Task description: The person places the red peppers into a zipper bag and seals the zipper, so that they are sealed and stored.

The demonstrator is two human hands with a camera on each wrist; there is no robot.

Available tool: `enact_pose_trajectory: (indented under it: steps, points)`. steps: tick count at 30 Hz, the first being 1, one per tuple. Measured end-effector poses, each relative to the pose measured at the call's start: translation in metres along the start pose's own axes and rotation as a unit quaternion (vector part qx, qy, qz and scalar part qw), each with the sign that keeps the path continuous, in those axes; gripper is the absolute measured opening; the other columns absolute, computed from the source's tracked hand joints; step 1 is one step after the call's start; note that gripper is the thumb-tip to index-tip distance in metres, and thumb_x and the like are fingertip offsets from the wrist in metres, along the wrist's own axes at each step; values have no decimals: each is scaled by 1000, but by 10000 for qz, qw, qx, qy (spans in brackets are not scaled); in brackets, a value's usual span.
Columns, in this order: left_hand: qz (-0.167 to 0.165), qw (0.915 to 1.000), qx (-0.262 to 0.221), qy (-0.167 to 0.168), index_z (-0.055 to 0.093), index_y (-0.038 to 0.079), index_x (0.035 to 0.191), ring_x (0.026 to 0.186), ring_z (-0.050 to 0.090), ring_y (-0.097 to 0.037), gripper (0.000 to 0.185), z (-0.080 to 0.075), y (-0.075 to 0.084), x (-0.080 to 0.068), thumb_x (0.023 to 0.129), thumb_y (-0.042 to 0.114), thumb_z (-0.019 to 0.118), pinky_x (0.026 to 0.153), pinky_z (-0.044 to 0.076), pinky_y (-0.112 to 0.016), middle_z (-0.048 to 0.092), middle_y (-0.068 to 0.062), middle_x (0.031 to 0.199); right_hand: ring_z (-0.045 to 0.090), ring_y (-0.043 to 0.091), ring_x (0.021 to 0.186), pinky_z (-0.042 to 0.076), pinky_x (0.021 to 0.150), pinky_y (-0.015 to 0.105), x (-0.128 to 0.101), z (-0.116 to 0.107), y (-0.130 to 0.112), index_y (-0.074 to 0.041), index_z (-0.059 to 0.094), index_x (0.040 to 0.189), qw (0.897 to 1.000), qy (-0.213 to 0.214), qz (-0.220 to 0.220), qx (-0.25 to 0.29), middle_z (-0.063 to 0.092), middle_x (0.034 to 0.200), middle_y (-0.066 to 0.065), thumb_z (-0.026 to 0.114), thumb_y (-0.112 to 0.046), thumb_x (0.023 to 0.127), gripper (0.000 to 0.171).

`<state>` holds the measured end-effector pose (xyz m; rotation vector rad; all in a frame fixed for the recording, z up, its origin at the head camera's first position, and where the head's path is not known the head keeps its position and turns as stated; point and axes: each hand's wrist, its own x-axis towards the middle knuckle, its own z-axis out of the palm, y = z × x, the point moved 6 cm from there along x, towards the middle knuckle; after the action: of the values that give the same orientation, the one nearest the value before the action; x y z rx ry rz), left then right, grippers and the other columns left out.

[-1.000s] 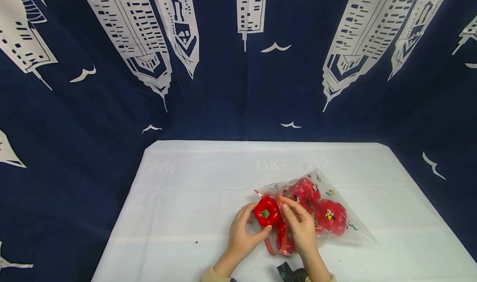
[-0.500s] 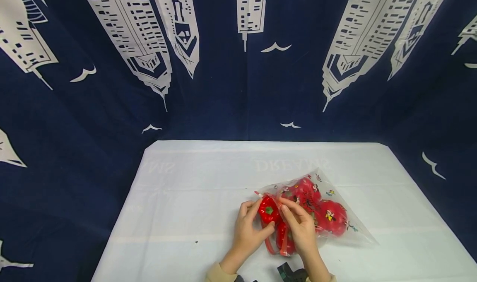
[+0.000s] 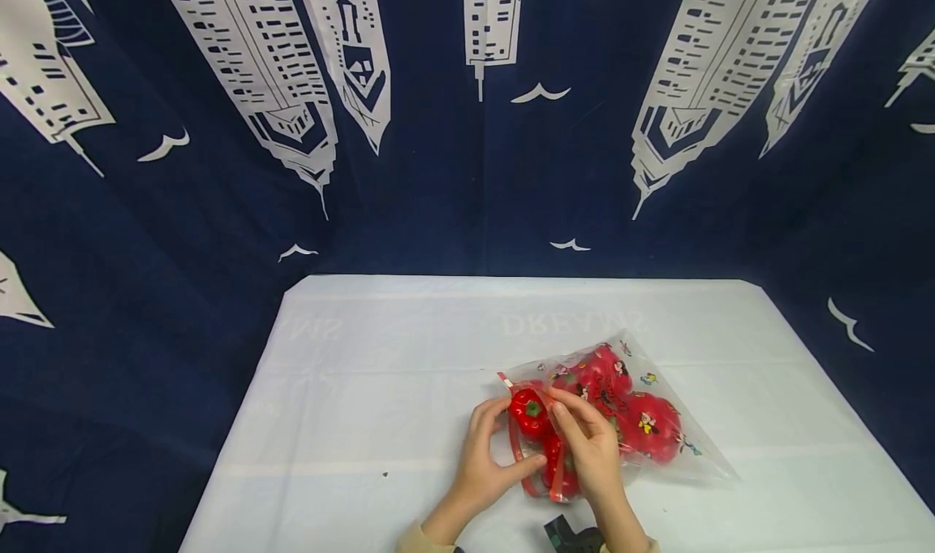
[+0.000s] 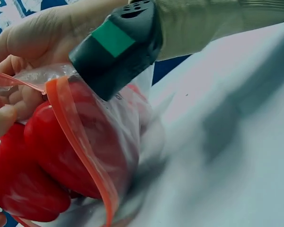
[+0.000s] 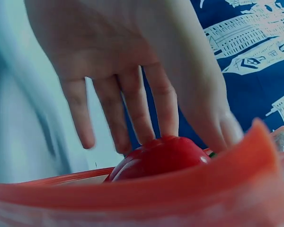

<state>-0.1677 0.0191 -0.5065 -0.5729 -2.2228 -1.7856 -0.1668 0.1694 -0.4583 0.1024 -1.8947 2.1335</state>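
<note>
Nearest the person, a dark wrist device shows at the bottom edge of the head view, between the two forearms. Just beyond it, the left hand curls its fingers and thumb around a red pepper, its green stem facing up, at the mouth of a clear plastic bag. The grip here is closed on the pepper, with the thumb reaching under it and the fingers above. Beside it, the right hand pinches the bag's orange zip edge and holds the mouth apart; its grip is closed on that edge. In the left wrist view the orange strip runs across a pepper seen through the plastic. In the right wrist view the left hand's fingers rest on top of the pepper just past the zip strip. Farther in, the bag holds more red peppers and lies flat on the white tabletop. Behind the tabletop hangs a dark blue curtain printed with white buildings.
</note>
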Motion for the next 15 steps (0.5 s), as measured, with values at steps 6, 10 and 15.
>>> enact_pose_trajectory:
  steps: [6,10,15]
  points:
    - [-223,9989,-43,-402,29,13,147,113,45,-29,101,5,-1,-10,66,29,86,94,44,-42,37,-8,130,64,10,93,51,81,25,1,0,-1,10,61,111,10000,-59,-64,48,67,105,-2,54,4,91,22]
    - [119,9996,91,-254,29,1,144,108,47,-34,101,4,18,-9,64,16,88,91,46,-40,37,-18,126,64,10,94,51,81,26,1,2,-1,12,60,111,9995,-180,-177,197,67,106,-1,53,6,91,22]
    - [299,9994,121,-119,31,-5,141,106,47,-35,97,-1,39,-7,63,10,87,91,47,-39,38,-21,123,64,11,97,51,82,27,0,2,-2,12,60,111,9995,-222,-137,169,67,107,-2,53,6,91,22]
